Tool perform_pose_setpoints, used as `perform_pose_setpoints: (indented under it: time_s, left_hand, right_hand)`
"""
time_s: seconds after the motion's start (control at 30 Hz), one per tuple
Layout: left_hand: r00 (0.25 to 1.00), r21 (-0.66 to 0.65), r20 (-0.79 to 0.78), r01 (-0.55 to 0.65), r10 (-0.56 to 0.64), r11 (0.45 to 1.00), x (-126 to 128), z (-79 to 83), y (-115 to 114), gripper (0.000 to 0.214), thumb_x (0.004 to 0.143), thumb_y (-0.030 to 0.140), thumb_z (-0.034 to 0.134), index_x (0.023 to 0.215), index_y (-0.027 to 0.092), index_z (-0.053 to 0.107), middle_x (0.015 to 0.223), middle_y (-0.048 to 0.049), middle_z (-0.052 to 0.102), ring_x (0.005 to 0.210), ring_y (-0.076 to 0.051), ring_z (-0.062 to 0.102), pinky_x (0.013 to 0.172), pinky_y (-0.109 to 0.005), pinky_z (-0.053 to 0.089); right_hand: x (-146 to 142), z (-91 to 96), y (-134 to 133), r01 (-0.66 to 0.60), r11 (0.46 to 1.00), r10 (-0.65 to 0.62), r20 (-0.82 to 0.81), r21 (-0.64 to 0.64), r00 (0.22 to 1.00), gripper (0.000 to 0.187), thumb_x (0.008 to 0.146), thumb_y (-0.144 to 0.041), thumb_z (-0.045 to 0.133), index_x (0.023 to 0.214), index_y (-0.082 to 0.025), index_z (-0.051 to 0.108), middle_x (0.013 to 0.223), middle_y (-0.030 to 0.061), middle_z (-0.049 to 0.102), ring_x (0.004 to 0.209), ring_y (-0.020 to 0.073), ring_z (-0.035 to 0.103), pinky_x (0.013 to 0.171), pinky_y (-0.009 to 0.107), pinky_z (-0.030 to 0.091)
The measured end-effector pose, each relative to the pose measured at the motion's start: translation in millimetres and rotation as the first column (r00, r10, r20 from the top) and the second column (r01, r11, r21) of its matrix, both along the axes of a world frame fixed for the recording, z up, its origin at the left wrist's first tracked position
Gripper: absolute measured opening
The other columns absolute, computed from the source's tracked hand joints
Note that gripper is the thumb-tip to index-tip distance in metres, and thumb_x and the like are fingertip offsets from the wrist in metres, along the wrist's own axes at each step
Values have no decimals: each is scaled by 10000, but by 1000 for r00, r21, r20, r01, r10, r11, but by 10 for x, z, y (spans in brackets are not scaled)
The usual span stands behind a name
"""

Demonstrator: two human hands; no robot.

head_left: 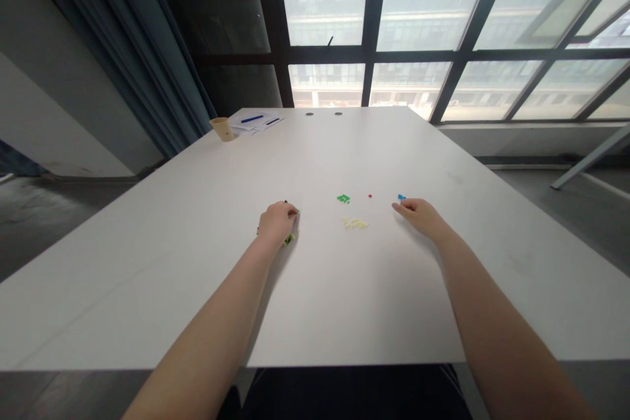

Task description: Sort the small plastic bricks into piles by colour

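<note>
At the far left corner of the white table (147, 289), a paper cup (222, 129) stands just beside sheets of paper (256, 121) carrying a blue pen (252, 119). Both forearms extend from the near edge toward table centre. The left hand (276, 223) rests palm down, with fingers curled toward the table top. Small green plastic bricks (289, 239) show just under and beside its fingertips, and dark bits show at its far and left sides. Whether this hand grips any piece cannot be determined from this view. To its right, loose pieces lie in separate colour groups at table centre: bright green bricks (343, 199) toward the far side, pale yellow bricks (355, 224) nearer the near edge, and a single red brick (370, 196) set apart. Blue bricks (401, 197) lie just beyond the right hand (418, 218), which rests palm down with thumb and index finger (396, 207) drawn into a loose pinch. No held piece is visible, so its grip cannot be confirmed
</note>
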State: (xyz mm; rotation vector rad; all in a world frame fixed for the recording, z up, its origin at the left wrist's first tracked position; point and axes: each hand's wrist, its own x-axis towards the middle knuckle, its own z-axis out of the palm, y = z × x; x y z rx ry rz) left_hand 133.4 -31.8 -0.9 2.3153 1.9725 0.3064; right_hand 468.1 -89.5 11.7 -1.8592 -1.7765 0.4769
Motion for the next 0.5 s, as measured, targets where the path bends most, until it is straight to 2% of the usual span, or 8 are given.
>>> perform_pose_setpoints:
  time_s: [0.2, 0.5]
  left_hand:
    - [1000, 16, -12, 26, -25, 1000, 24, 6, -26, 220, 777, 260, 453, 852, 210, 654, 943, -79, 645, 876, -236, 574, 704, -311, 422]
    - [999, -5, -4, 35, -35, 999, 50, 48, -56, 200, 754, 234, 470, 839, 194, 647, 910, -90, 652, 836, -233, 581, 681, -307, 413]
  right_hand:
    - [-28, -11, -11, -28, 999, 27, 4, 27, 1000, 405, 752, -485, 409, 519, -192, 253, 500, -41, 244, 489, 88, 256, 478, 242, 201]
    - [-136, 64, -59, -75, 997, 75, 0, -7, 997, 391, 756, -472, 402, 532, -192, 247, 513, -46, 229, 491, 85, 259, 489, 236, 193]
